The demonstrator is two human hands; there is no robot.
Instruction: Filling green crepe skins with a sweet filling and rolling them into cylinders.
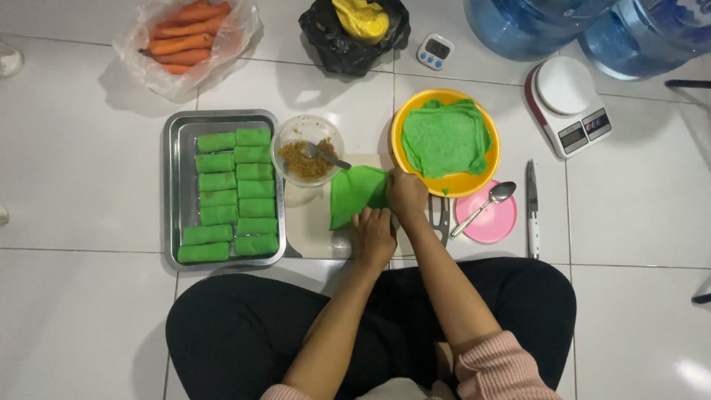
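Partly hidden, the green crepe (354, 194) is grasped by left hand (374, 235) and right hand (406, 194).

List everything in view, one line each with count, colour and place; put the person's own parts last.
green crepe: one, green, on the board, being folded
cutting board: one, pale, at centre
metal tray: one, silver, left of the board
green rolls: thirteen, in two columns in the tray
glass bowl: one, clear, holds brown filling and a spoon
yellow plate: one, holds stacked green crepes
pink lid: one, with a spoon on it
knife: one, white handle, right
kitchen scale: one, white, upper right
timer: one, white, top
carrots: several, orange, in clear bag
water jugs: two, blue, top right
left hand: on the crepe's near edge
right hand: on the crepe's right edge
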